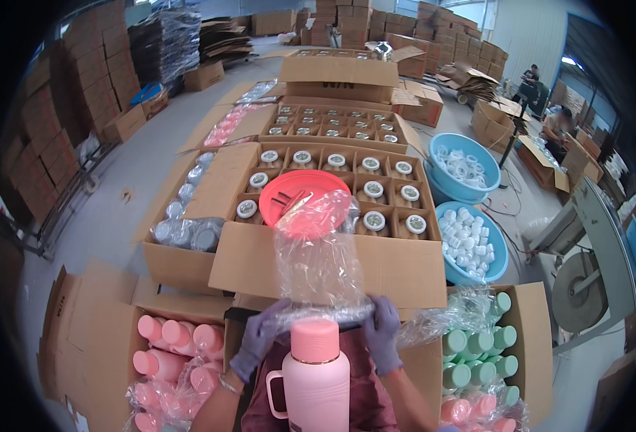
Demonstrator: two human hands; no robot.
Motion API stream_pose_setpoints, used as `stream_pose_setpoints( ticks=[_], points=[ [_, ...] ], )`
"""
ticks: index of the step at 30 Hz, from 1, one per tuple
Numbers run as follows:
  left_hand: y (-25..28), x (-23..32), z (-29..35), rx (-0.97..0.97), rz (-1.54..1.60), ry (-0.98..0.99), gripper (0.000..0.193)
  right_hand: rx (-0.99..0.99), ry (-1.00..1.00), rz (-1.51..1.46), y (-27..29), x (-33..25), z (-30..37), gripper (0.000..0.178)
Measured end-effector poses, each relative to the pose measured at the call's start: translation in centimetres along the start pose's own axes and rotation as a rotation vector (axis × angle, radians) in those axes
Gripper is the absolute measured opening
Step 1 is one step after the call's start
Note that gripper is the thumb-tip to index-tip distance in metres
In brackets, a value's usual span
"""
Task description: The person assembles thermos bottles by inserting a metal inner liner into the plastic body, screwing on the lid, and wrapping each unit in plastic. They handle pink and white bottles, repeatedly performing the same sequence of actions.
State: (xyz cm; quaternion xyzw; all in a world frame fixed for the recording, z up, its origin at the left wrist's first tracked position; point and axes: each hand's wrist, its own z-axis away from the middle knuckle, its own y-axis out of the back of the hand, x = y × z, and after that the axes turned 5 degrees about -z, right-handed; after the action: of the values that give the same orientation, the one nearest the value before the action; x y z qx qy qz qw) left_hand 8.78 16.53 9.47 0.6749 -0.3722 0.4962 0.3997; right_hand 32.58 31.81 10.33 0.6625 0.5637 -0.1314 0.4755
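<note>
Gloved in grey-purple, my left hand (260, 340) and my right hand (382, 337) grip the two sides of a clear plastic bag (319, 273) at its near edge. The bag stretches away from me, its far end lying over a red plastic basin (271, 189) with a few dark strips inside. Upright between my hands, close to my lap, stands a pink thermos jug (316, 385) with a handle on its left and a darker pink lid. Its lid overlaps the bag's near edge in view; whether they touch I cannot tell.
A divided carton (404, 252) of white-capped bottles supports the basin. Pink jugs fill a carton (134, 306) at left; mint and pink ones fill another (537, 324) at right. Blue tubs (501, 263) hold white parts beside a grey machine (591, 245). Two people sit at far right.
</note>
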Motion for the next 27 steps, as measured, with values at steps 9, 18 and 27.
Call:
stream_pose_setpoints(
  ticks=[9,18,27],
  points=[
    [-2.1,2.2,17.7,0.237,-0.203,0.301,0.022,-0.375,0.302,0.028,4.5,-4.0,11.8,0.032],
    [4.9,4.6,19.7,-0.123,0.176,0.517,0.045,-0.82,0.397,-0.137,8.8,-3.9,17.6,0.022],
    [3.7,7.9,22.1,0.677,0.191,0.579,0.046,-0.904,0.713,-0.355,2.7,-6.7,13.6,0.047]
  ],
)
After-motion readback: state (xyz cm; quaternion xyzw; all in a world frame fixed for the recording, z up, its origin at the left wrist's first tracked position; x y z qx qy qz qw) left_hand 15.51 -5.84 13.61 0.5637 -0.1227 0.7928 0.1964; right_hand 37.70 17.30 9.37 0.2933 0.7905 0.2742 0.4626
